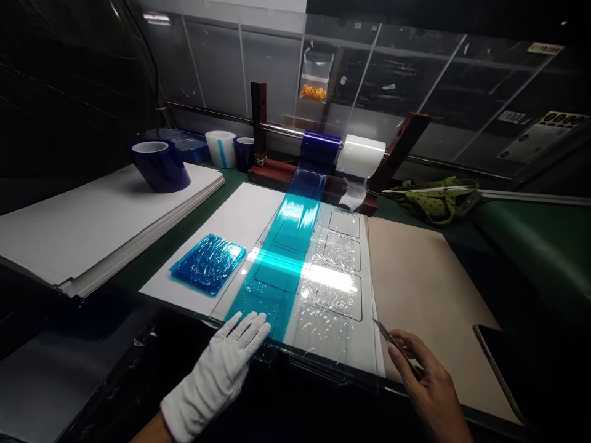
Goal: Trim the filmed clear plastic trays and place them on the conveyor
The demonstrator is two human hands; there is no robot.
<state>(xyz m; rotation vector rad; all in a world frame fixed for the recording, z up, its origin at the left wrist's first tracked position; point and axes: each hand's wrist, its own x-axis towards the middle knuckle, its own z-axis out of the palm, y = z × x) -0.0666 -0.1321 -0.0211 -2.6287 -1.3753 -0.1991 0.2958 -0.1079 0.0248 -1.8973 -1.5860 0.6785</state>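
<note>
Pressing flat, fingers spread, the gloved left hand (231, 354) pinned the blue film (277, 258) at its near end, likely to keep it taut. Right of the film, the bare right hand (427, 384) pinched a thin blade (386, 333).

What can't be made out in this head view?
- Left hand: the white glove covers it; whether it presses the blue film flat cannot be told.
- Right hand: holds a thin blade; the handle is hidden by the fingers, the wrist cut off by the bottom edge.
- Sheet under the film: glare washes out the middle cutouts.
- Yellow label, top right: too small to read.
</note>
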